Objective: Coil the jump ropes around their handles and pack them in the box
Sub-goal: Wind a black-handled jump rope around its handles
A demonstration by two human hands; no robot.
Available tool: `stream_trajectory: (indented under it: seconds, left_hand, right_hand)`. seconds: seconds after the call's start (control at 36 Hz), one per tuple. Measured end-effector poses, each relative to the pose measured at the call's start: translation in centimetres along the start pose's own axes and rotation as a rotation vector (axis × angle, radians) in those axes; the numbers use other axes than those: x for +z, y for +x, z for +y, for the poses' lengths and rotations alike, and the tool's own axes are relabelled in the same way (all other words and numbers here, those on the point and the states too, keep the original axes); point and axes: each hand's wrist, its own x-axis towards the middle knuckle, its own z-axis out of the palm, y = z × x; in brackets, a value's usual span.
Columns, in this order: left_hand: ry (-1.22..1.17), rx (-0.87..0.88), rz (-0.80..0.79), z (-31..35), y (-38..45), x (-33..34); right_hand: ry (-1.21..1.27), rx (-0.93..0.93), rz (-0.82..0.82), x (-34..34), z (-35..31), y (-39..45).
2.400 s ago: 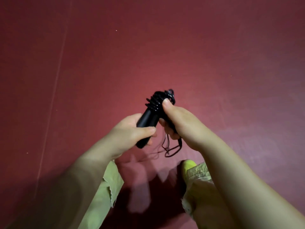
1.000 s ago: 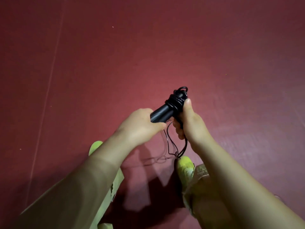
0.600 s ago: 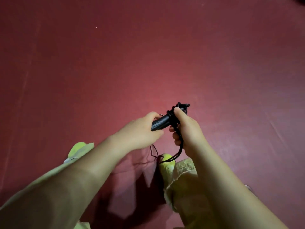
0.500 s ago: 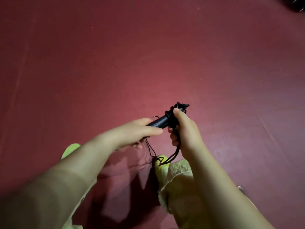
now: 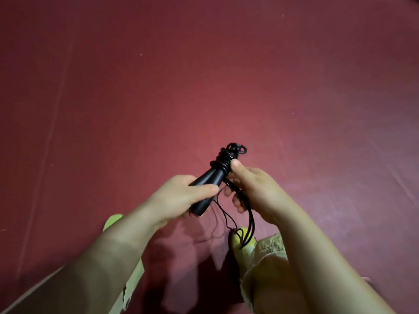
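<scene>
Jump rope [image 5: 226, 162] sits mid-frame, coiled on its black handle [image 5: 205, 189], gripped by the left hand [image 5: 181, 198]; the right hand [image 5: 251, 189] pinches the coils. Slackening could unravel the loose strands [image 5: 249, 218].

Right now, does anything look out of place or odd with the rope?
Mostly tidy: coils sit bunched on the handle near the right hand. A few loose loops of rope hang down to the shoe, not yet wound. No box in view.
</scene>
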Motion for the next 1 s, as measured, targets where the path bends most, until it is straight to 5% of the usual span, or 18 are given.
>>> stream_trajectory:
  seconds: [0.08, 0.28, 0.47, 0.53, 0.69, 0.86, 1.0]
  left_hand:
    - [0.449, 0.065, 0.197, 0.0, 0.4, -0.2]
    - [0.648, 0.081, 0.300, -0.1, 0.3, -0.5]
    - [0.896, 0.175, 0.354, 0.2, -0.1, 0.1]
    - [0.759, 0.167, 0.268, 0.0, 0.1, 0.0]
    - [-0.201, -0.010, -0.188, -0.4, 0.0, 0.8]
    - [-0.182, 0.006, -0.142, -0.2, 0.2, 0.7]
    - [-0.101, 0.014, -0.103, -0.3, 0.3, 0.9]
  right_hand:
    - [-0.112, 0.010, 0.035, 0.7, 0.3, 0.4]
    - [-0.228, 0.024, 0.148, 1.6, 0.3, 0.5]
    - [0.121, 0.121, 0.158, 1.6, -0.1, 0.0]
    - [0.151, 0.102, 0.162, 1.3, -0.1, 0.0]
    - [0.159, 0.026, 0.098, 0.7, 0.0, -0.3]
    - [0.376, 0.049, -0.046, 0.1, 0.0, -0.1]
    - [0.278, 0.073, -0.026, 0.3, 0.4, -0.3]
